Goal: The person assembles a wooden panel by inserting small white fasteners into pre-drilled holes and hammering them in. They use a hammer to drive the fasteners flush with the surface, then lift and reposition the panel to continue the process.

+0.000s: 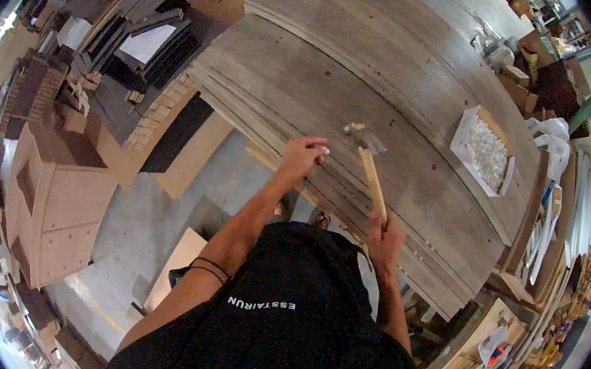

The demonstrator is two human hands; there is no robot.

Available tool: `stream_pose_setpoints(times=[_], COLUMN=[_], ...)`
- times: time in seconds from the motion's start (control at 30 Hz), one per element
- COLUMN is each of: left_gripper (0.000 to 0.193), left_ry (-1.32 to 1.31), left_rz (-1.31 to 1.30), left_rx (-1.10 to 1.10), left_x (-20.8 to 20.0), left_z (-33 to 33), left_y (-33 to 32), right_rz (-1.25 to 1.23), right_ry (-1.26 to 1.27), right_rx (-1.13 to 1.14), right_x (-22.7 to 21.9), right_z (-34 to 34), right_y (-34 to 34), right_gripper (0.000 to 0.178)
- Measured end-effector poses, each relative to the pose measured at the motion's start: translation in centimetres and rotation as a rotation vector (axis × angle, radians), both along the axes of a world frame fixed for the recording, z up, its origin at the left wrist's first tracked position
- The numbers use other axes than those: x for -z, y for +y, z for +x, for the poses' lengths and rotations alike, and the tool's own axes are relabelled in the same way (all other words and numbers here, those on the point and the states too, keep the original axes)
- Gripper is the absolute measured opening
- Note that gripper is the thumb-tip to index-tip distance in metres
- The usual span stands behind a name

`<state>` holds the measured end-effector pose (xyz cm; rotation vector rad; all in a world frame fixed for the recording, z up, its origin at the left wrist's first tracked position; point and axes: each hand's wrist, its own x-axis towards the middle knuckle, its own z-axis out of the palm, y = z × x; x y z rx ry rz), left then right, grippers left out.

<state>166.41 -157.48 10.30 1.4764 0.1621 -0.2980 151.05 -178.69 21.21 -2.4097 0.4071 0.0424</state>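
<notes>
My right hand (385, 240) is closed around the lower end of a wooden-handled hammer (373, 182). The grey metal head of the hammer is at the far end of the handle, over the wooden boards (278, 84), and its outline is blurred. To the left, my left hand (303, 158) is over the near edge of the boards. Its thumb and fingers pinch a small whitish piece (323, 151), too small to name. A little shiny object and a pale scrap (353, 128) show just beyond the two hands, near the hammer head.
An open white cardboard box (484, 149) full of small white pieces stands on the boards at right. A brown wooden cabinet (59, 212) is on the floor at left. Dark panels (152, 44) are stacked at far left. A wooden crate (485, 344) holds papers at lower right.
</notes>
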Motion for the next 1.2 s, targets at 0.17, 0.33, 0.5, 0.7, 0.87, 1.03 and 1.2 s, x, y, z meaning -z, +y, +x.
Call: stream_pose_setpoints(times=[0.17, 0.33, 0.5, 0.7, 0.87, 1.03, 1.2], left_gripper=[0.019, 0.021, 0.017, 0.02, 0.018, 0.014, 0.012], left_ry=[0.199, 0.161, 0.197, 0.276, 0.18, 0.246, 0.258], left_rz=[-0.14, -0.269, -0.236, -0.227, -0.096, -0.15, -0.172], left_rx=[-0.145, -0.147, -0.143, -0.121, -0.086, -0.146, -0.173], left_x=[-2.4, -0.9, -0.7, -3.3, -3.3, -3.0, -4.6], left_z=[-1.6, -3.0, -4.1, -5.1, -5.6, -5.9, -6.4], left_y=[3.5, 4.9, 6.1, 5.3, 5.1, 4.7, 3.8], right_rz=[-0.003, -0.173, -0.146, -0.229, -0.234, -0.128, -0.284], right_ry=[-0.204, 0.148, 0.082, 0.076, 0.082, -0.054, 0.129], right_rx=[-0.072, -0.16, -0.103, -0.196, -0.228, -0.114, -0.227], right_x=[-0.8, 4.6, 1.7, 4.9, 2.5, 1.6, 3.2], right_z=[0.4, -0.1, 0.6, -0.2, 0.7, 0.2, 0.5], right_y=[1.2, -0.1, 0.0, 0.0, 0.6, 1.2, 0.2], right_gripper=[0.036, 0.035, 0.041, 0.035, 0.04, 0.04, 0.039])
